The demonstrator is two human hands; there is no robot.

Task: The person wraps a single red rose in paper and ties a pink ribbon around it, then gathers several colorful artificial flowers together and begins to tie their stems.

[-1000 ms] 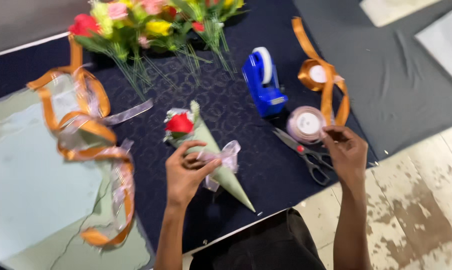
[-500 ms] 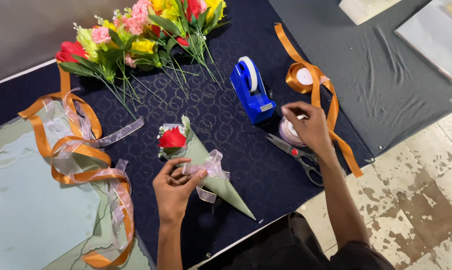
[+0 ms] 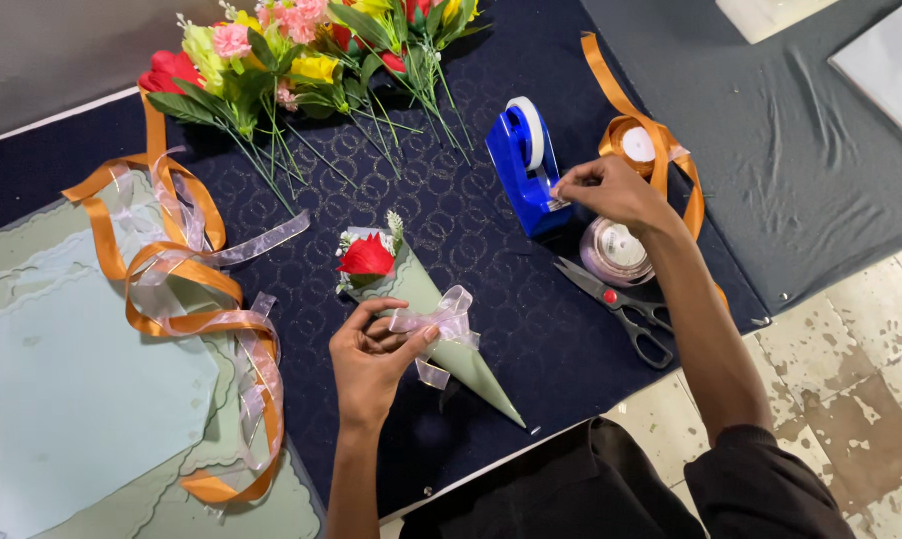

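A pale green paper cone (image 3: 441,329) with a red flower (image 3: 366,258) in its mouth lies on the dark blue cloth (image 3: 451,240). A sheer pink ribbon bow (image 3: 446,321) is tied around the cone. My left hand (image 3: 371,354) rests on the cone and pinches the bow. My right hand (image 3: 611,192) reaches to the blue tape dispenser (image 3: 526,165) and pinches the tape end at its cutter.
Artificial flowers (image 3: 301,60) lie at the back. Orange and sheer ribbons (image 3: 187,289) coil at left over pale green paper sheets (image 3: 82,399). An orange ribbon spool (image 3: 636,145), a pink ribbon spool (image 3: 619,252) and scissors (image 3: 621,309) lie by the right hand.
My right hand has moved from the scissors and pink spool up to the tape dispenser. My left hand has stayed on the cone's bow.
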